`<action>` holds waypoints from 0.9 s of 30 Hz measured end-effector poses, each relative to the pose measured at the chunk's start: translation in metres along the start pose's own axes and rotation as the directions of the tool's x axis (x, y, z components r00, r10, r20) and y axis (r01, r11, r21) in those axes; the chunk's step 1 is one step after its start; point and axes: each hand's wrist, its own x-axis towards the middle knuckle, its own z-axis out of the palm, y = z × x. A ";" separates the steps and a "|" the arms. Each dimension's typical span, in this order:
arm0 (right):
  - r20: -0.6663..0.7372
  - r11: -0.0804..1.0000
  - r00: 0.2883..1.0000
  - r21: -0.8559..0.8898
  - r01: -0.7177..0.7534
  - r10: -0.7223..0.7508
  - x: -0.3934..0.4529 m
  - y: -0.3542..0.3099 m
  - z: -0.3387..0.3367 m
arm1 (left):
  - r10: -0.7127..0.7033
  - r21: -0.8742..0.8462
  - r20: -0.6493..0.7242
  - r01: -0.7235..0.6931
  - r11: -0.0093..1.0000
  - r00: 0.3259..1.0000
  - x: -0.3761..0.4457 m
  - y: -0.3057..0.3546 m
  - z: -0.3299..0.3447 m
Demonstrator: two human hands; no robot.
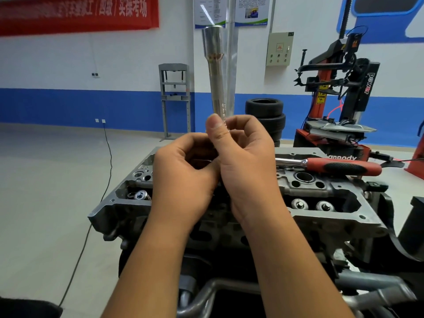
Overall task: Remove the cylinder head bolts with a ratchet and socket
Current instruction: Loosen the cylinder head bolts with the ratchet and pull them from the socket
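A cylinder head (321, 191) is seen on an engine stand across the lower middle of the view, its top uncovered so that valve springs (312, 205) and a round bore are shown. No bolt heads can be made out on it; the middle of the head is hidden by the hands. Behind it, at right, a red and black tyre changer (339, 88) is stood against a white and blue wall, and a stack of tyres (266, 115) is set beside it. A grey press frame (175, 97) is placed at the wall further left, under a red banner (75, 12).

A ratchet (332, 165) with a red and black handle is laid flat on the far right edge of the head, touched by neither hand.

A long chrome socket (218, 72) is held upright above the head, its wide open end uppermost. Its lower end is pinched by the right hand (250, 166), the thumb pressed against the shaft and the fingers curled round behind it. The left hand (183, 177) is brought close against the right, its fingers curled inward at the foot of the socket; whether something is gripped there cannot be told, as the spot is shadowed and covered by the fingers.
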 end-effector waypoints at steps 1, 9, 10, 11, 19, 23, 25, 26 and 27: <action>-0.012 1.000 1.000 0.005 0.009 -0.009 0.000 0.000 0.000 | 0.005 0.019 -0.016 -0.004 1.000 1.000 0.000 -0.001 0.000; 0.029 1.000 1.000 -0.004 0.008 -0.008 0.000 -0.001 0.001 | -0.008 -0.073 0.105 0.016 0.997 0.994 0.001 0.004 -0.002; 0.030 1.000 1.000 0.000 0.009 -0.009 0.000 -0.001 0.001 | -0.007 -0.069 0.073 0.012 0.998 0.997 0.001 0.004 -0.002; 0.023 1.000 1.000 -0.004 0.014 -0.014 0.000 -0.001 0.001 | -0.007 -0.059 0.038 0.009 0.998 0.999 0.001 0.003 -0.001; -0.030 0.999 0.999 -0.027 0.038 -0.038 0.001 -0.001 0.002 | -0.036 -0.085 0.203 0.054 0.995 0.979 0.004 0.000 -0.002; -0.025 0.999 1.000 0.046 -0.007 0.008 0.002 0.000 0.001 | -0.026 -0.085 0.175 0.041 0.996 0.984 0.004 0.002 -0.006; -0.033 0.999 0.999 0.037 -0.032 0.033 0.002 0.001 0.001 | -0.007 -0.070 0.126 0.016 0.997 0.992 0.004 0.001 -0.004; -0.039 0.999 0.999 0.025 -0.033 0.034 0.002 0.002 0.000 | 0.000 -0.059 0.103 0.006 0.998 0.995 0.004 0.000 -0.003; -0.049 0.999 0.998 0.020 -0.027 0.028 0.002 0.002 0.000 | 0.007 -0.046 0.092 -0.003 0.999 0.996 0.004 0.000 -0.002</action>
